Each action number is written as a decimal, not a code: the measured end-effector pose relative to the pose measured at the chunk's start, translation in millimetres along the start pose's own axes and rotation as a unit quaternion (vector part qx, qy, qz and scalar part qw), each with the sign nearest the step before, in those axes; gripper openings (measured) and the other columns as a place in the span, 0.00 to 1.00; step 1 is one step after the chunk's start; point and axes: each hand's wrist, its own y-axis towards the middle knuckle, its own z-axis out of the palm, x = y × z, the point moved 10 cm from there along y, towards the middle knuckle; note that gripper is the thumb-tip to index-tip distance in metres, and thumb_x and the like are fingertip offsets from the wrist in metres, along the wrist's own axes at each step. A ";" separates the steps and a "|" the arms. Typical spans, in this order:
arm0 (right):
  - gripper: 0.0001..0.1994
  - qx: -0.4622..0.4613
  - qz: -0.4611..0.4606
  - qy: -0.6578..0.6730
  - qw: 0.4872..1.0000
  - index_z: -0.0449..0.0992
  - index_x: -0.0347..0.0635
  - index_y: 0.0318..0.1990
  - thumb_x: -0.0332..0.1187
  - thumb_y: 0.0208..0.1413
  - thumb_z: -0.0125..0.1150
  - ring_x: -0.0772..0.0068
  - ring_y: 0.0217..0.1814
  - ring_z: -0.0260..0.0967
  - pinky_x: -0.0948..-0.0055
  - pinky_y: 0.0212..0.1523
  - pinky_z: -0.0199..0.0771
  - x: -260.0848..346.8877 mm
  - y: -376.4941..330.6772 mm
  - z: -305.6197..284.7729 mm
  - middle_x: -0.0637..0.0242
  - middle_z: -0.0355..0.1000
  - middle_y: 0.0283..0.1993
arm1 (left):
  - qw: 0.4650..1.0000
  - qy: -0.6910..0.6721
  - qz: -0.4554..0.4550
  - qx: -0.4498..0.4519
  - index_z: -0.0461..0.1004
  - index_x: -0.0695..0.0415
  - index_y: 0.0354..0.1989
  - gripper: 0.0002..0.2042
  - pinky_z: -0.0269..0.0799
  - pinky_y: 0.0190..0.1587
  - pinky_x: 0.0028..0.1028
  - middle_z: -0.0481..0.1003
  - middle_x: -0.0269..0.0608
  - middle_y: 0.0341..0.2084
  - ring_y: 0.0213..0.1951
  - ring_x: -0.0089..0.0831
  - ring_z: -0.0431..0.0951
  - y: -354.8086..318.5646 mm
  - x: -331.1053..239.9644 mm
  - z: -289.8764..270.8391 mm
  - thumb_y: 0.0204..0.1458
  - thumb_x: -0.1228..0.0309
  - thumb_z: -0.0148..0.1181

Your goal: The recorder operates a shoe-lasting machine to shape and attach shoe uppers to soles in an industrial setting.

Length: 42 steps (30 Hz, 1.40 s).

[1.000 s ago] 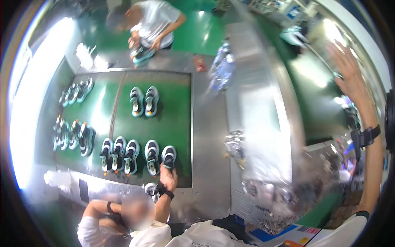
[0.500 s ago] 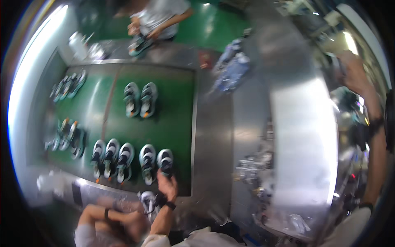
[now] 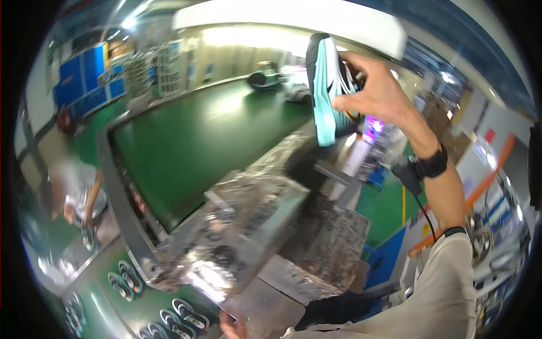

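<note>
Head view is showing a scene that is tilting strongly and blurring toward the rim. Nearest, at the bottom edge, the left hand is peeking in just beside a grey metal plate; only a small part is showing, so whether its grip is open or closed cannot be told. Beside it, shoes with pale soles are lying in pairs on a green belt. Above them a metal machine housing is stretching up through the middle, shiny and smeared by motion. On the right, the person's own forearm in a beige sleeve is reaching upward, wearing a black wristband with a thin cable hanging from it. At its end the right hand is gripping a turquoise shoe with a white side stripe, fingers curling round its upper, sole facing left, held high near the top of the picture. Farther off at the left, another person is bending over a shoe at the belt's end. Beyond, a wide green floor area is running toward blue cabinets and bright lamps.
</note>
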 end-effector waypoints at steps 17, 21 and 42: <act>0.37 -0.158 0.551 0.087 0.815 0.62 0.35 0.62 0.41 0.44 0.67 0.55 0.43 0.77 0.62 0.45 0.74 -64.2 -679.6 -160.7 0.46 0.77 0.40 | 0.664 0.416 -0.252 0.569 0.60 0.64 0.62 0.28 0.70 0.55 0.34 0.70 0.45 0.53 0.51 0.34 0.74 -367.5 464.9 345.4 0.54 0.71 0.60; 0.36 -0.312 0.543 0.389 0.675 0.59 0.36 0.66 0.36 0.49 0.64 0.70 0.49 0.71 0.70 0.47 0.73 -45.4 -813.1 -146.5 0.56 0.74 0.48 | 0.628 0.440 -0.336 0.547 0.64 0.63 0.60 0.24 0.71 0.54 0.33 0.73 0.43 0.50 0.51 0.34 0.75 -411.8 534.7 300.6 0.56 0.70 0.58; 0.29 -0.448 0.610 0.301 0.580 0.53 0.36 0.68 0.44 0.66 0.48 0.64 0.55 0.66 0.70 0.53 0.70 -19.3 -1047.8 -128.9 0.55 0.62 0.60 | 0.130 0.669 -0.014 0.732 0.44 0.83 0.63 0.51 0.75 0.36 0.42 0.71 0.66 0.41 0.35 0.53 0.78 -517.8 637.9 223.5 0.43 0.53 0.62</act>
